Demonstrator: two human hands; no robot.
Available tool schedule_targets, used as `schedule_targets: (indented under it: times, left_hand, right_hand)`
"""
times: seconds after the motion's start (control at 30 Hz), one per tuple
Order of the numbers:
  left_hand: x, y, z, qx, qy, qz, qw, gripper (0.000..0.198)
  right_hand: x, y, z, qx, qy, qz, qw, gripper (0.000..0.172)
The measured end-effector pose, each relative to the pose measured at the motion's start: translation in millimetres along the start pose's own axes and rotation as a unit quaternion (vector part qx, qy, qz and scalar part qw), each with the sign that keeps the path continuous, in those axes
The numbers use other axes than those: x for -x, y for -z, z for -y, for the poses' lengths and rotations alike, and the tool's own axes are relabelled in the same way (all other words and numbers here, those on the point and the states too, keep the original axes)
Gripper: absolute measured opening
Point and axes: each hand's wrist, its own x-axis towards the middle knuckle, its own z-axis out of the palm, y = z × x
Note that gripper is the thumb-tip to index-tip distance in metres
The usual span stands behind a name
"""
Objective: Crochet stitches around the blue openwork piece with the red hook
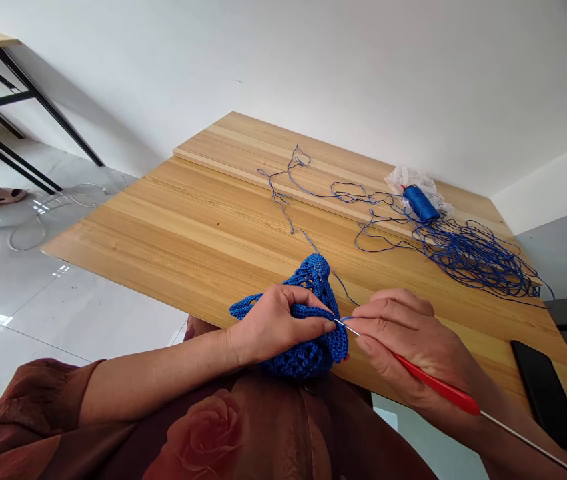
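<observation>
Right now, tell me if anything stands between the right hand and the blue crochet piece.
Nothing visible does. The right hand holds a red-handled hook whose tip reaches the crochet piece, gripped by the left hand.

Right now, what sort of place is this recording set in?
Likely an indoor room used for handcraft: wooden table against a white wall, tiled floor, tangled blue yarn, a crochet piece in the left hand, a crochet hook in the right hand.
</observation>
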Motion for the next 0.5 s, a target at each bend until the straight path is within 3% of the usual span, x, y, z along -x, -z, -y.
schedule_targets:
  times: [0.27,0.4,0.5]
  left_hand:
    - [0.4,-3.9,3.9,-0.02,-0.029,-0.063,0.997,0.026]
    - [-1.1,-5.3,5.9,-0.015,-0.054,-0.064,0.996,0.024]
    - [-0.7,-7.1,7.1,-0.012,-0.077,-0.064,0.995,0.018]
  right_hand:
    - [2.6,-23.3,22.4,0.201,0.014,-0.092,0.975,0.009]
    - [3.7,-35.7,20.2,0.176,-0.002,-0.099,0.979,0.019]
    - [0.3,-41.3,15.5,0.093,-0.063,-0.051,0.992,0.022]
